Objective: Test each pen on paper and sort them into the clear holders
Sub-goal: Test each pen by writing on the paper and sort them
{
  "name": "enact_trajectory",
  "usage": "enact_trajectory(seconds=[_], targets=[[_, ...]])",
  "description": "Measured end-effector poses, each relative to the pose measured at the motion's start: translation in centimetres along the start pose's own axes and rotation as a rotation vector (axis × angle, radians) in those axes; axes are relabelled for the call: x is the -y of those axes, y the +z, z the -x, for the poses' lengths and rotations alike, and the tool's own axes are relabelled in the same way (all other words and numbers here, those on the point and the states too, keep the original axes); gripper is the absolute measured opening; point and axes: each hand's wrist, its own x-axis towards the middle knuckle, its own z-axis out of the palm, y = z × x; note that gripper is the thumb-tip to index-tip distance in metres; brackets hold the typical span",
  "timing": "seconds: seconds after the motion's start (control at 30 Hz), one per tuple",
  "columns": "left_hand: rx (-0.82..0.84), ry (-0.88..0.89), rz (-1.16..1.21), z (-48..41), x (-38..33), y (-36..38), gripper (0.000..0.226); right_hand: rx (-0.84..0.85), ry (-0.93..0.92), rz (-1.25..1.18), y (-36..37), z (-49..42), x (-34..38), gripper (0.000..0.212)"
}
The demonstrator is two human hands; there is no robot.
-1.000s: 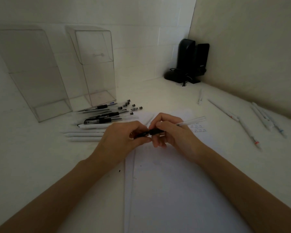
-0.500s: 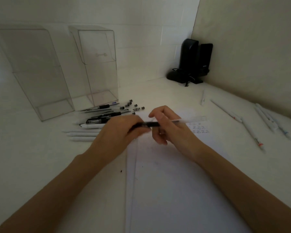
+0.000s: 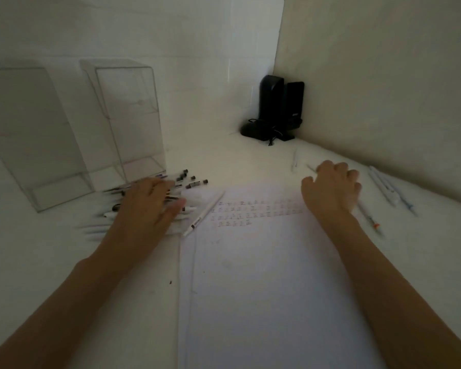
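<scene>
Your left hand (image 3: 147, 206) lay spread flat over the pen pile (image 3: 190, 183). Your right hand (image 3: 330, 187) curled above a white pen (image 3: 367, 217); grasp unclear.

free: paper (image 3: 264, 288) centre | blocked left: pen pile (image 3: 194, 184), clear holders (image 3: 133, 115) behind | blocked right: loose pens (image 3: 386, 190)

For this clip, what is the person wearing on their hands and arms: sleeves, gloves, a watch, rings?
Nothing worn is visible. The left forearm and right forearm are bare down to the frame edge, with no sleeves, watch or bands. The left hand and right hand are ungloved. No rings show, though the left hand is motion-blurred.
</scene>
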Motion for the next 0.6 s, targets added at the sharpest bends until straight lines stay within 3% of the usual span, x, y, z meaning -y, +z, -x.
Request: enact_trajectory(seconds=[0.07, 0.17, 0.27, 0.47, 0.53, 0.6], targets=[[0.057, 0.167, 0.036, 0.3, -1.3, 0.6, 0.065, 0.052, 0.183, 0.076, -0.6, -1.3, -2.4, 0.040], [0.136, 0.320, 0.090, 0.5, -2.6, 1.0, 0.062, 0.131, 0.412, 0.005, -0.6, -2.3, -5.4, 0.059], [0.155, 0.392, 0.139, 0.8, -2.9, 1.1, 0.056, 0.184, 0.467, -0.026, 0.2, -2.4, -6.2, 0.064], [0.143, 0.395, 0.165, 0.8, -2.7, 0.8, 0.051, 0.148, 0.373, -0.070, 0.0, -2.2, -5.2, 0.045], [0.137, 0.396, 0.170, 0.8, -2.7, 0.8, 0.052, 0.007, 0.226, -0.123, -0.7, -2.1, -4.0, 0.035], [0.141, 0.387, 0.191, 0.9, -2.8, 0.9, 0.054, -0.034, -0.045, -0.278, -1.0, -1.3, -2.0, 0.022]])
